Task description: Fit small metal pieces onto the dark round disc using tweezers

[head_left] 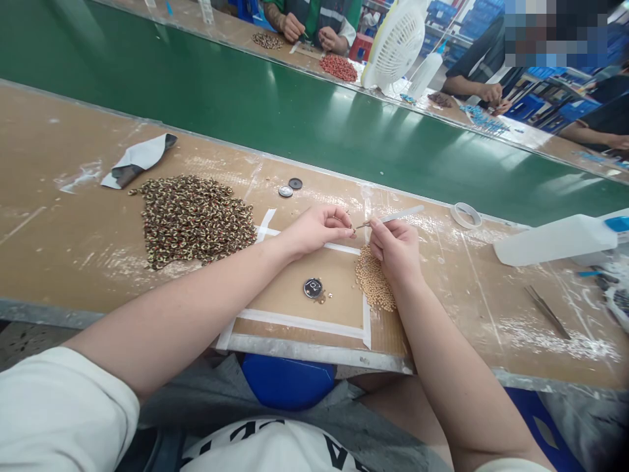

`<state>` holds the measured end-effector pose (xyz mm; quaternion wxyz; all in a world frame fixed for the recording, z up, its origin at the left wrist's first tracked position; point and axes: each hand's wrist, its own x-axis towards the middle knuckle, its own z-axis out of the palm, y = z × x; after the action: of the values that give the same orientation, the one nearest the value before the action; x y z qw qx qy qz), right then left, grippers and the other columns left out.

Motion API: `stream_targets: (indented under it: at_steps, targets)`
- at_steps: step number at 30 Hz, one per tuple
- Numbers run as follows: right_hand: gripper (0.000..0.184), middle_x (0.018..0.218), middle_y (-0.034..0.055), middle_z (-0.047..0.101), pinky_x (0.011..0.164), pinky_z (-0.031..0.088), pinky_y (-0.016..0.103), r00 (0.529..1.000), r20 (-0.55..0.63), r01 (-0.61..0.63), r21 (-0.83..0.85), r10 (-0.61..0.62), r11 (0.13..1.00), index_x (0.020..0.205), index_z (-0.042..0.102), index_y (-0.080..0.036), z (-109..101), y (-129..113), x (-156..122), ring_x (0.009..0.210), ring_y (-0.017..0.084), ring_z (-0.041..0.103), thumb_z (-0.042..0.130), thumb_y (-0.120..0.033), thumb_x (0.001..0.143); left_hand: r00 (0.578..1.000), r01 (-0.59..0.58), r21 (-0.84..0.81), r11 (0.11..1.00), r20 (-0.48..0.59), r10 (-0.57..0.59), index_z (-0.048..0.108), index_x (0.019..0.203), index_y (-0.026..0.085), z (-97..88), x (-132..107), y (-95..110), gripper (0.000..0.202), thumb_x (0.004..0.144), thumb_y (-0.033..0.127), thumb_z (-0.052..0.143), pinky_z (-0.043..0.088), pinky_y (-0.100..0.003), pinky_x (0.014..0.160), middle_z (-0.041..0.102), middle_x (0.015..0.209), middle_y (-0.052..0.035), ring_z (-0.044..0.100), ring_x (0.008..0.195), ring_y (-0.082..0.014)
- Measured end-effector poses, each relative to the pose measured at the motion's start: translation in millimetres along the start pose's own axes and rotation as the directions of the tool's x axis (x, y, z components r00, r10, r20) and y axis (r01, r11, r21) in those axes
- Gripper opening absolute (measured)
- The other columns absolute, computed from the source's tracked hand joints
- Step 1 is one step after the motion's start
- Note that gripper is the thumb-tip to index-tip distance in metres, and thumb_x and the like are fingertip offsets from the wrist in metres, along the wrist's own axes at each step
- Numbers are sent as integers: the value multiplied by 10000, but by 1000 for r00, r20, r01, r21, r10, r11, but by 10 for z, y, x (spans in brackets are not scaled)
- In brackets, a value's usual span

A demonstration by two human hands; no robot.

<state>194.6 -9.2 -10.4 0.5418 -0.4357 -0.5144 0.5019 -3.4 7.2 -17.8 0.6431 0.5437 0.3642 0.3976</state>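
Observation:
My left hand is closed in a pinch, its fingertips on a small piece too tiny to make out well. My right hand grips a thin pen-like tool with a pale handle; its narrow tip meets the piece at the left fingertips. Under and beside the right hand lies a heap of small tan beads. Nearer to me, a round dark tin sits on the tabletop with a few brown crumbs beside it. To the left spreads a big pile of small black-and-cream pieces with red spots.
White tape frames part of the tabletop. Behind are two small round lids and a crumpled packet. At right lie a tape roll, a white bottle and tweezers. Beyond the green belt, people work near a fan.

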Motion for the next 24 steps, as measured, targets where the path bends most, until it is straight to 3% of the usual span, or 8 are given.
stream_targets:
  at_steps: [24]
  targets:
    - [327, 477, -76, 348, 406, 213, 266, 998, -27, 54, -171, -60, 984, 751, 695, -196, 34, -64, -54, 408, 76, 298, 796, -488, 858, 996, 28, 2, 1000, -82, -28, 681, 926, 162, 42, -9, 14, 169, 824, 234, 795, 528, -291, 794, 782, 884, -69, 701, 775, -132]
